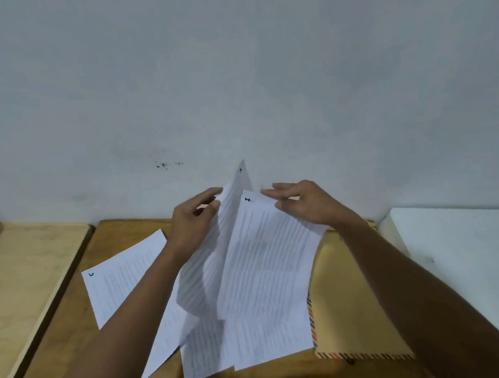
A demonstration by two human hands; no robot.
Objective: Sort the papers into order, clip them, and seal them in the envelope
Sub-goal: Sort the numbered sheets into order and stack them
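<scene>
We hold the printed sheets (pixel 249 265) raised over the middle of the wooden table (pixel 72 321): our left hand (pixel 192 221) pinches a bent sheet by its top edge, our right hand (pixel 301 203) pinches the page marked 4. A sheet marked 5 (pixel 120 280) lies flat to the left, partly under our left forearm. The striped-edged brown envelope (pixel 353 300) lies to the right, partly covered by the sheets. A pale wall (pixel 230 68) stands behind.

Printed lines on the papers (pixel 262 267) blur unreadably
</scene>
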